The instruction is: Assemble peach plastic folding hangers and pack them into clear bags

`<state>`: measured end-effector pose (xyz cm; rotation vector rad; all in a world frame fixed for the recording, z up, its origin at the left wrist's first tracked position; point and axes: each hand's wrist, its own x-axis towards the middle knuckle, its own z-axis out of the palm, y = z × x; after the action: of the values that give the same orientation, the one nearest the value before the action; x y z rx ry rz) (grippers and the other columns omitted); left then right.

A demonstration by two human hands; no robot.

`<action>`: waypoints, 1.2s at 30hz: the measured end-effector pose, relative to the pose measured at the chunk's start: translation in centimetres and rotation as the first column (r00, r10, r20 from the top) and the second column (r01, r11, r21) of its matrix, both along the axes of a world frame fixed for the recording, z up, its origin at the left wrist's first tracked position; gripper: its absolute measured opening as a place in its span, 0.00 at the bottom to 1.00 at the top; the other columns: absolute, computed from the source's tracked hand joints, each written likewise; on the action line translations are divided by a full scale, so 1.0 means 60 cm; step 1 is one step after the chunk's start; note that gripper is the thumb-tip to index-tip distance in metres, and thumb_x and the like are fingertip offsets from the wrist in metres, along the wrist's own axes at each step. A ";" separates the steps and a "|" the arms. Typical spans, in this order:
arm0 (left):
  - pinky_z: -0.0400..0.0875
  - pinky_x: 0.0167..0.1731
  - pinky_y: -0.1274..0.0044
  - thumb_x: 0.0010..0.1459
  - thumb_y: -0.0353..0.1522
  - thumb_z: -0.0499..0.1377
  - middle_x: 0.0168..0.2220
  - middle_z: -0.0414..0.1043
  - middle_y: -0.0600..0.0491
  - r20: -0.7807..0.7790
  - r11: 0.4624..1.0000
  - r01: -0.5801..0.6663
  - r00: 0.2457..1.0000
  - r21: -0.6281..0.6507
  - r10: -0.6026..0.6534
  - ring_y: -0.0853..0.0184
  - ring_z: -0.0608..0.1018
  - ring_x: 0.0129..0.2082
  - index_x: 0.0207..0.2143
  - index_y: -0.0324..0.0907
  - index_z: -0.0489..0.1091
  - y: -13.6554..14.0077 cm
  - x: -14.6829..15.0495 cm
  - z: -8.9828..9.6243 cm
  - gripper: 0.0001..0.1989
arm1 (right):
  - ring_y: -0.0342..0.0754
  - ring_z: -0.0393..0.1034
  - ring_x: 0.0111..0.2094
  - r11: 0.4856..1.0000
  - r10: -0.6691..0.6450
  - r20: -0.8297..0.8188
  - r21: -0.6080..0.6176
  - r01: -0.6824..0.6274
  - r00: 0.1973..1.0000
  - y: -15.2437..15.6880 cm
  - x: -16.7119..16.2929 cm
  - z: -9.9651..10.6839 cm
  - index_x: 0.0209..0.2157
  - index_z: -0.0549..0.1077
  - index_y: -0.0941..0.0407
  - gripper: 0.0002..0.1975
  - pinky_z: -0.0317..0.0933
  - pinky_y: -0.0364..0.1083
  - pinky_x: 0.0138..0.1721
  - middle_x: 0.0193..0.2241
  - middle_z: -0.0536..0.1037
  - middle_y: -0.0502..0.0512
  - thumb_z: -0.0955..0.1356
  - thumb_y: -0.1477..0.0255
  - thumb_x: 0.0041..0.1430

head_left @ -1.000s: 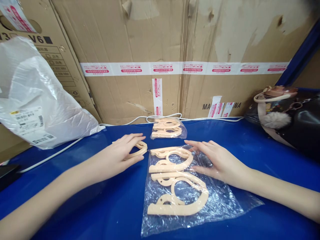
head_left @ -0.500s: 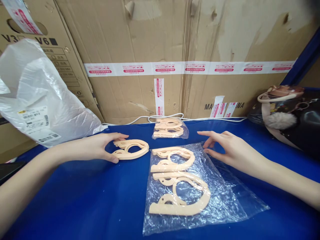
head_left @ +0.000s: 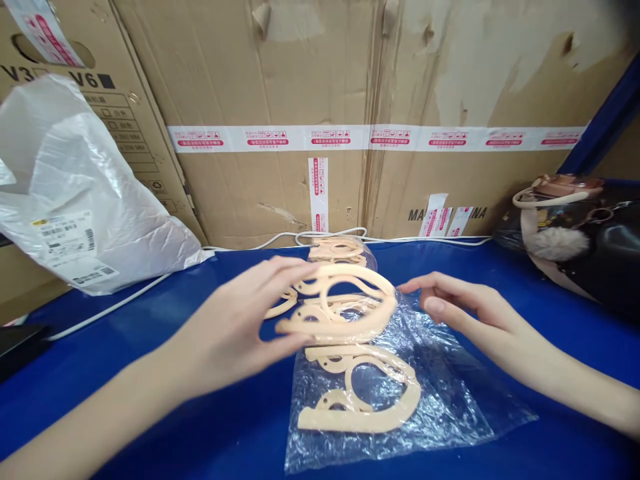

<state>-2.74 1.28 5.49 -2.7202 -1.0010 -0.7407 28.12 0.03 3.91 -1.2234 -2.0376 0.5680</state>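
My left hand (head_left: 250, 313) grips a beige folding hanger (head_left: 383, 320), folded shut, by its left end and lifts it over a clear plastic bag (head_left: 440, 393). Inside the bag on the table lie folded hangers of the same kind; the nearer one (head_left: 395, 413) shows plainly, while the raised hanger partly covers the other. Another beige hanger (head_left: 284, 305) rests on the table, mostly hidden behind my left hand. My right hand (head_left: 465, 310) is open, thumb and fingers apart, with its index fingertip close to the raised hanger's right tip; contact cannot be made out.
A small clear packet of beige hangers (head_left: 345, 248) lies at the back of the blue table (head_left: 225, 427). Large cardboard boxes (head_left: 280, 193) stand behind it, with a white cable (head_left: 430, 239) along their base. A white mailing bag (head_left: 100, 193) is at left, a dark bag (head_left: 610, 247) at right.
My left hand has moved right with a hanger picked up from the table's left side, now held over the clear bag. My right hand has shifted slightly, staying near the bag's far edge.
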 end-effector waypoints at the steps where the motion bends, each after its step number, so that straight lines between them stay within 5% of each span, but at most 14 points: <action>1: 0.65 0.52 0.68 0.59 0.38 0.58 0.58 0.62 0.47 -0.004 1.000 0.020 1.000 0.015 -0.020 0.58 0.68 0.55 0.60 0.45 0.55 -0.012 0.012 -0.007 0.28 | 0.46 0.64 0.27 0.996 0.041 -0.036 -0.077 -0.044 0.998 -0.006 -0.004 0.000 0.42 0.73 0.52 0.16 0.58 0.44 0.27 0.25 0.71 0.50 0.62 0.57 0.63; 7: 0.59 0.54 0.69 0.61 0.33 0.57 0.58 0.63 0.47 -0.029 0.995 0.078 0.997 0.061 -0.076 0.60 0.66 0.56 0.60 0.42 0.53 -0.045 0.041 -0.024 0.27 | 0.42 0.62 0.26 0.877 0.203 -0.272 -0.377 -0.298 0.941 -0.011 -0.014 -0.008 0.29 0.72 0.57 0.16 0.55 0.41 0.27 0.25 0.70 0.49 0.67 0.58 0.59; 17: 0.58 0.53 0.71 0.58 0.41 0.60 0.56 0.64 0.45 -0.017 0.992 0.083 0.997 0.096 -0.081 0.59 0.67 0.54 0.59 0.39 0.56 -0.035 0.033 -0.020 0.30 | 0.38 0.51 0.21 0.847 0.256 -0.280 -0.397 -0.354 0.925 -0.008 -0.011 -0.003 0.29 0.71 0.58 0.17 0.47 0.40 0.21 0.22 0.63 0.46 0.65 0.58 0.60; 20: 0.59 0.52 0.69 0.58 0.40 0.60 0.53 0.68 0.43 -0.032 0.977 0.113 0.994 0.183 -0.109 0.58 0.68 0.53 0.58 0.36 0.58 -0.036 0.033 -0.022 0.30 | 0.41 0.59 0.24 0.926 0.253 -0.083 -0.269 -0.266 0.964 -0.013 -0.009 -0.003 0.29 0.71 0.57 0.16 0.54 0.41 0.25 0.23 0.68 0.48 0.64 0.59 0.62; 22: 0.60 0.51 0.69 0.58 0.40 0.61 0.52 0.69 0.43 -0.018 0.969 0.123 0.992 0.214 -0.122 0.58 0.69 0.52 0.58 0.35 0.58 -0.041 0.036 -0.025 0.30 | 0.46 0.68 0.32 0.969 0.245 0.079 -0.050 -0.242 0.966 -0.019 -0.009 0.000 0.38 0.71 0.55 0.13 0.62 0.43 0.32 0.32 0.74 0.51 0.65 0.59 0.61; 26: 0.60 0.51 0.69 0.57 0.42 0.60 0.52 0.69 0.43 0.029 0.969 0.138 0.989 0.202 -0.147 0.59 0.70 0.52 0.59 0.33 0.55 -0.056 0.051 -0.037 0.34 | 0.55 0.64 0.54 0.881 0.230 0.341 0.326 -0.344 0.911 -0.035 -0.012 0.004 0.60 0.54 0.51 0.43 0.62 0.49 0.51 0.55 0.67 0.60 0.72 0.52 0.47; 31: 0.64 0.48 0.71 0.58 0.44 0.58 0.52 0.71 0.43 0.054 0.968 0.184 0.979 0.173 -0.196 0.59 0.73 0.49 0.61 0.33 0.52 -0.066 0.073 -0.056 0.36 | 0.53 0.69 0.51 0.810 0.195 0.533 0.385 -0.442 0.823 -0.056 -0.026 0.008 0.58 0.58 0.53 0.42 0.64 0.46 0.50 0.51 0.73 0.60 0.74 0.52 0.45; 36: 0.66 0.49 0.68 0.56 0.47 0.59 0.56 0.66 0.42 0.057 0.982 0.180 0.981 0.049 -0.183 0.57 0.71 0.53 0.65 0.36 0.45 -0.065 0.074 -0.054 0.43 | 0.55 0.70 0.50 0.836 0.174 0.553 0.355 -0.419 0.815 -0.059 -0.038 0.008 0.57 0.61 0.55 0.36 0.65 0.49 0.49 0.51 0.73 0.61 0.73 0.61 0.48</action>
<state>1.71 -2.59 2.24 -2.7928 -0.7441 -0.8694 25.87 -3.50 4.41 -0.7967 -2.6391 -0.1439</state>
